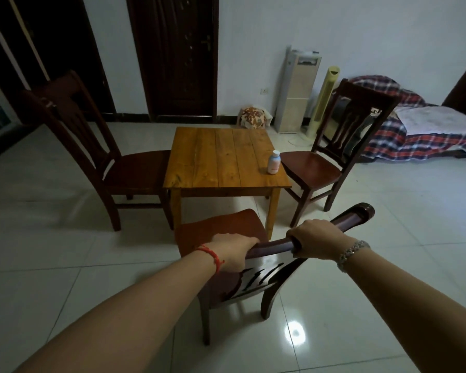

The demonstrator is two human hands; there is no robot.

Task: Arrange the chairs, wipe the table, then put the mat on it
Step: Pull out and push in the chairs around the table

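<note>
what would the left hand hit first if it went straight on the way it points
The left hand grips the near chair by its back and points at the table; its near edge probably comes first, though depth is unclear.

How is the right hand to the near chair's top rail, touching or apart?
Touching. The head view shows the right hand curled round the near chair's top rail, with no gap.

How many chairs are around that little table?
3: left chair and right chair flank the wooden table; near chair, gripped by left hand and right hand. None appears hidden.
</note>
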